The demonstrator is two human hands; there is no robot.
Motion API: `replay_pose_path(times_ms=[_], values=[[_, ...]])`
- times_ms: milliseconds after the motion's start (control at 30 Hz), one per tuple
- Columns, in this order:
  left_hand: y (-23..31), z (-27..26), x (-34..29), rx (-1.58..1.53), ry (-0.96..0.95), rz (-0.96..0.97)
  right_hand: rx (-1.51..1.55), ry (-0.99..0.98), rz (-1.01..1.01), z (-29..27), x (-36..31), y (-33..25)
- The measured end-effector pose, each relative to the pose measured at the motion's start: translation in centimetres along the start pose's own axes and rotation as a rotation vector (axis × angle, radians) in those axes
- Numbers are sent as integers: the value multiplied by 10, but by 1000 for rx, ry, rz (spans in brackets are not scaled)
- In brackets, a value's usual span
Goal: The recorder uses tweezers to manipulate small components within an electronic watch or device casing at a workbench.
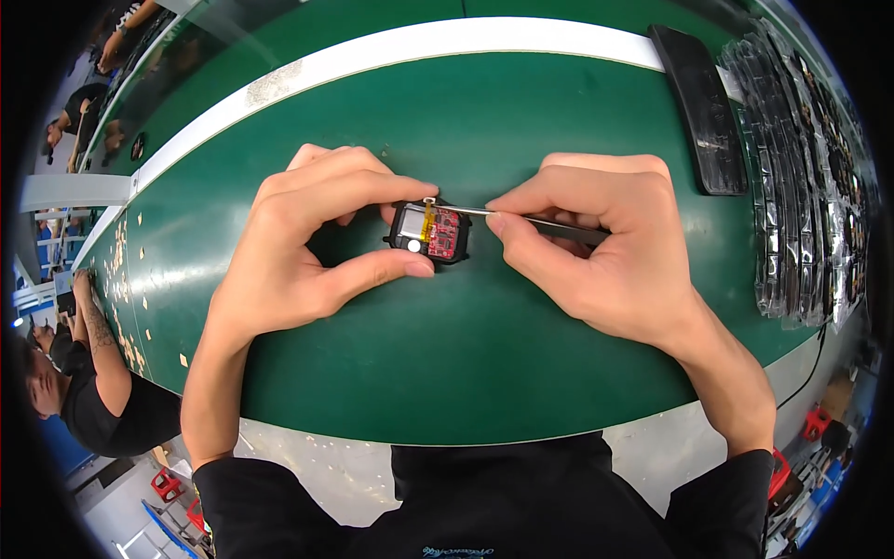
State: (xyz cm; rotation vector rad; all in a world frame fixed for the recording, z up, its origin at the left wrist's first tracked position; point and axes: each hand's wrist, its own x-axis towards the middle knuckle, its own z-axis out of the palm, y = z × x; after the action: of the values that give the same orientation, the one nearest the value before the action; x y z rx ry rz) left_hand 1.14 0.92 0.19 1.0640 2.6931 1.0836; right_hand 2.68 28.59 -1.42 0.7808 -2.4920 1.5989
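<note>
pinching smartwatch case [430, 233] in left grip [275, 238], tweezers [570, 229] in right grip [638, 247]; probably light, stiff, fragile inside; best held edgewise.

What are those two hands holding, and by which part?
The left hand holds a black device by opposite edges; the right hand, a thin metal tool partway along its shaft.

From here I count two hands, a left hand [279, 240] and a right hand [635, 244], one gadget [426, 233] with one circuit board [443, 238], one pair of tweezers [573, 231], one black tray [703, 116], one tabletop [466, 377]; the plastic trays [790, 186] crowd past counting.
</note>
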Motion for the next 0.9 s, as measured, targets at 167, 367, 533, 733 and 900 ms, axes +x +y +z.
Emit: replay_pose_path(times_ms=[167,367,533,733,900], values=[[1,-1,1,4,5,-36,4,19,-11,0,-2,0],[2,-2,2,18,-9,-43,-73,107,-132,1,-3,4],[3,-2,3,21,-8,-53,-140,90,-226,3,-3,6],[-8,-7,2,6,-40,-32,-114,59,-208,3,-4,6],[-17,-9,1,-61,-71,2,-5,26,-93,0,-4,0]])
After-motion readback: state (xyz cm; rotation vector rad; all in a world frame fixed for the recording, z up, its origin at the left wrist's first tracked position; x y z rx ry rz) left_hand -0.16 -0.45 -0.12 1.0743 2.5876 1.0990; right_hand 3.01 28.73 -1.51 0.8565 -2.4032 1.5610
